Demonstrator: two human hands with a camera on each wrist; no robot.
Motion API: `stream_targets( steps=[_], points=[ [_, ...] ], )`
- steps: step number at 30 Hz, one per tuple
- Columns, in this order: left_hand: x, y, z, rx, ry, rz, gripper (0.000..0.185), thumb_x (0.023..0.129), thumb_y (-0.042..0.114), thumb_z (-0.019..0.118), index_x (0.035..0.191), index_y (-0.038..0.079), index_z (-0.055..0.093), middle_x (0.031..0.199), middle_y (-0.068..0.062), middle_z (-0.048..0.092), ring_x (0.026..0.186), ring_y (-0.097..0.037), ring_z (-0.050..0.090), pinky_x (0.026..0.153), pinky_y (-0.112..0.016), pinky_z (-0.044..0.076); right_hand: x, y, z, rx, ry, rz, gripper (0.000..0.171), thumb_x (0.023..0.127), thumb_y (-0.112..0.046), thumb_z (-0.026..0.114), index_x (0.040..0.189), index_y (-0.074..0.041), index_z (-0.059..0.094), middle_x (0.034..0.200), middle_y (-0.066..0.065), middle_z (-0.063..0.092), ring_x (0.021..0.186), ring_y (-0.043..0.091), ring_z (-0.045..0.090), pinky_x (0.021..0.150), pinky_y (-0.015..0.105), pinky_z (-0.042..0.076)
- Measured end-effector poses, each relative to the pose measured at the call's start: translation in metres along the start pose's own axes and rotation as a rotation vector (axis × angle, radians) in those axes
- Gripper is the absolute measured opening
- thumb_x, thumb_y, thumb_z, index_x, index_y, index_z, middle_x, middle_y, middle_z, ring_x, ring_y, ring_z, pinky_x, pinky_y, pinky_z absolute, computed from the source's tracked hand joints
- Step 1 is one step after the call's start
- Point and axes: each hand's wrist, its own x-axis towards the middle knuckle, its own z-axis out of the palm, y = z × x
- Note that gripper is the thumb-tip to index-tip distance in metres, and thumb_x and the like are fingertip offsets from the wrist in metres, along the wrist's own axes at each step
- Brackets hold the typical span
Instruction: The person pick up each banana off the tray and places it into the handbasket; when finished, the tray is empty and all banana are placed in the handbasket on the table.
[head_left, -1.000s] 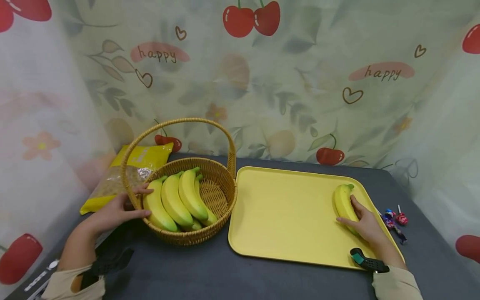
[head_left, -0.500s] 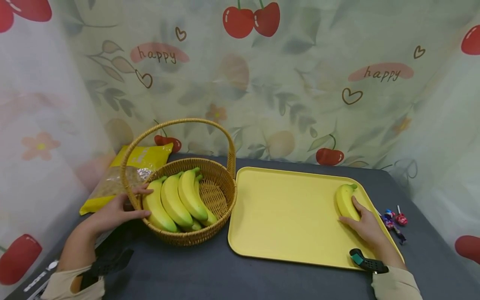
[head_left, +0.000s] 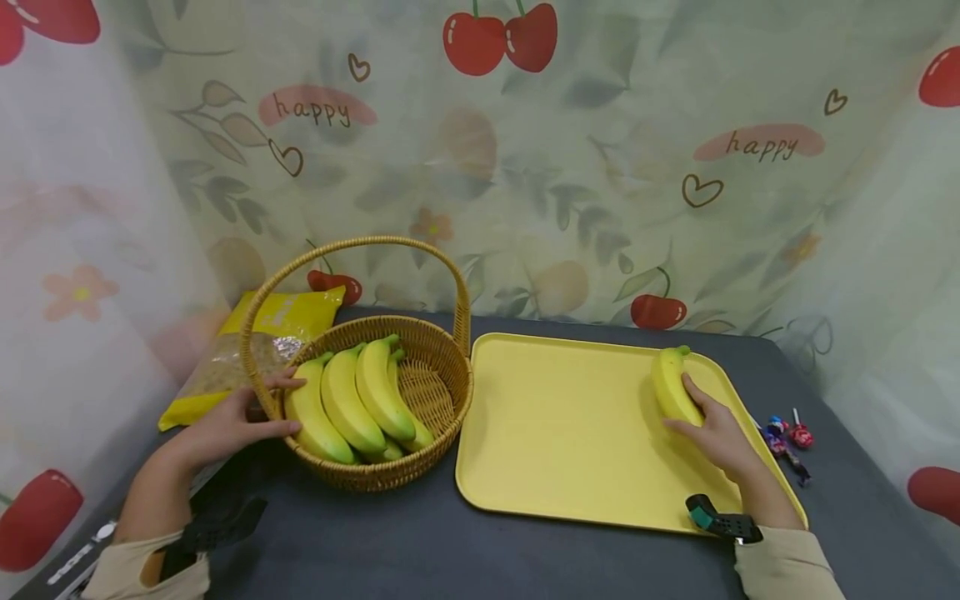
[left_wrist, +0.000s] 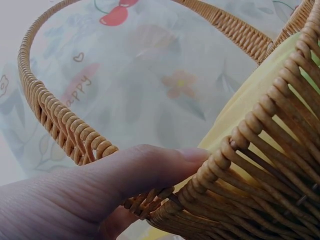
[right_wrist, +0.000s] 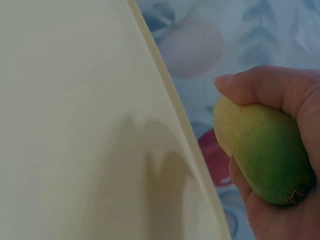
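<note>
My right hand [head_left: 716, 433] grips a single banana [head_left: 670, 387] over the right part of a yellow tray [head_left: 555, 433]. In the right wrist view, thumb and fingers wrap the banana [right_wrist: 265, 150], its green end towards the camera, and a shadow falls on the tray. A round wicker basket [head_left: 375, 477] with a tall handle stands left of the tray, holding several bananas [head_left: 347, 400]. My left hand [head_left: 232, 425] holds the basket's left side at the handle's base. Its thumb hooks over the rim in the left wrist view, while the fingers are mostly hidden there.
A yellow bag with a clear window [head_left: 251, 354] lies behind the left hand. Several wrapped lollipops [head_left: 783, 437] lie right of the tray. A patterned curtain [head_left: 510, 167] encloses the back and sides of the dark table [head_left: 360, 542].
The right hand first shifts slightly right, then rises up and to the left with the banana. The left hand and the basket stay where they were.
</note>
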Motion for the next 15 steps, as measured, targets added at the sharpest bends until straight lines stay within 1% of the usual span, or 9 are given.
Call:
stream_targets(
  steps=[2,3,4,6,7,8,10,11,15],
  points=[
    [0.000,0.000,-0.001,0.019,0.004,-0.007,0.060,0.091,0.019,0.061,0.142,0.001,0.035,0.150,-0.032,0.013,0.106,0.003,0.053,0.080,-0.019,0.048,0.001,-0.008,0.002,0.011,-0.011,-0.026,0.081,0.090,-0.026,0.062,0.149,-0.005,0.011,0.147,0.029,0.025,0.087,0.016,0.042,0.064,0.018,0.037],
    [0.000,0.000,-0.001,0.026,0.006,-0.010,0.060,0.091,0.019,0.061,0.142,0.002,0.035,0.150,-0.032,0.013,0.111,-0.004,0.053,0.081,-0.019,0.048,0.002,-0.012,0.003,0.019,-0.019,-0.041,0.080,0.090,-0.025,0.062,0.149,-0.006,0.011,0.146,0.028,0.029,0.081,0.014,0.042,0.063,0.020,0.038],
    [-0.001,0.000,-0.001,0.042,0.011,-0.016,0.060,0.090,0.020,0.061,0.142,0.002,0.035,0.150,-0.032,0.013,0.118,-0.013,0.050,0.083,-0.023,0.047,0.002,-0.017,0.005,0.029,-0.030,-0.055,0.080,0.090,-0.025,0.062,0.149,-0.007,0.012,0.146,0.028,0.029,0.079,0.012,0.041,0.062,0.021,0.038],
    [-0.001,0.001,-0.002,0.067,0.018,-0.028,0.060,0.090,0.021,0.061,0.142,0.004,0.036,0.150,-0.032,0.014,0.128,-0.030,0.041,0.086,-0.024,0.046,0.003,-0.026,0.008,0.046,-0.055,-0.081,0.079,0.090,-0.023,0.062,0.149,-0.007,0.013,0.146,0.028,0.029,0.077,0.010,0.041,0.062,0.022,0.039],
    [-0.002,0.001,-0.003,0.077,0.021,-0.031,0.060,0.090,0.022,0.062,0.142,0.005,0.037,0.150,-0.031,0.015,0.130,-0.039,0.035,0.088,-0.027,0.045,0.004,-0.030,0.010,0.054,-0.067,-0.093,0.079,0.090,-0.023,0.063,0.149,-0.007,0.013,0.146,0.027,0.029,0.078,0.011,0.042,0.062,0.023,0.039],
    [-0.002,0.001,-0.003,0.077,0.022,-0.033,0.060,0.090,0.022,0.062,0.142,0.005,0.037,0.150,-0.031,0.016,0.131,-0.044,0.029,0.088,-0.026,0.044,0.004,-0.035,0.011,0.060,-0.080,-0.105,0.078,0.090,-0.022,0.062,0.149,-0.008,0.014,0.147,0.027,0.027,0.079,0.011,0.043,0.063,0.023,0.040],
    [-0.002,0.002,-0.003,0.080,0.021,-0.038,0.060,0.090,0.023,0.062,0.142,0.006,0.037,0.150,-0.030,0.017,0.134,-0.047,0.022,0.089,-0.022,0.042,0.005,-0.043,0.015,0.067,-0.106,-0.130,0.078,0.090,-0.021,0.063,0.149,-0.008,0.014,0.150,0.027,0.023,0.082,0.011,0.044,0.065,0.022,0.040],
    [-0.002,0.002,-0.003,0.075,0.019,-0.037,0.060,0.090,0.023,0.062,0.142,0.006,0.038,0.150,-0.030,0.017,0.134,-0.047,0.022,0.086,-0.016,0.041,0.005,-0.047,0.016,0.071,-0.118,-0.142,0.078,0.089,-0.021,0.063,0.149,-0.008,0.015,0.150,0.027,0.023,0.082,0.011,0.044,0.065,0.022,0.041],
    [-0.001,0.002,-0.002,0.068,0.017,-0.033,0.060,0.090,0.022,0.062,0.142,0.006,0.038,0.150,-0.030,0.016,0.135,-0.048,0.020,0.083,-0.008,0.037,0.004,-0.063,0.021,0.095,-0.168,-0.185,0.078,0.089,-0.019,0.063,0.150,-0.010,0.015,0.151,0.025,0.021,0.077,0.011,0.043,0.064,0.023,0.040]
  ],
)
